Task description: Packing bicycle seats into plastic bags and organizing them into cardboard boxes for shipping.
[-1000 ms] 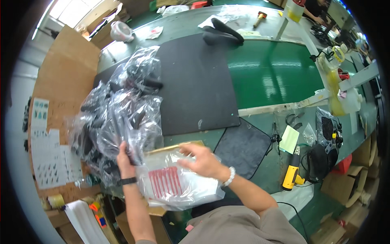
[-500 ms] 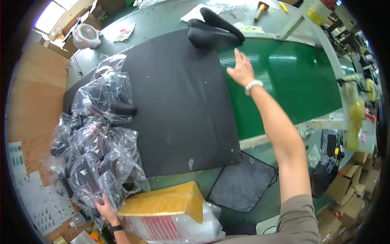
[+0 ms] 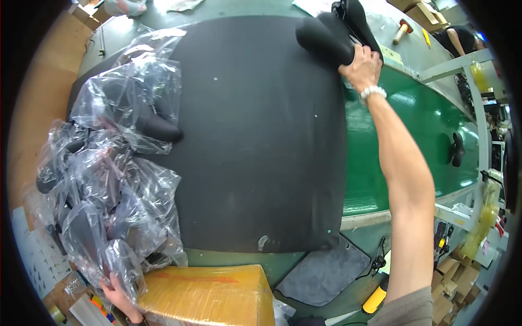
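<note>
Black saddles lie bare at one o'clock, my right grip touching one; others heap already bagged at nine, left grip against plastic — clamped or loose, I can't tell for either.

Right grip touching black saddles; left grip against clear-bagged bundle, beside taped box.

Short grey-brown sleeve; pale beaded bracelet at the right hand; dark wristband at the left hand.
</note>
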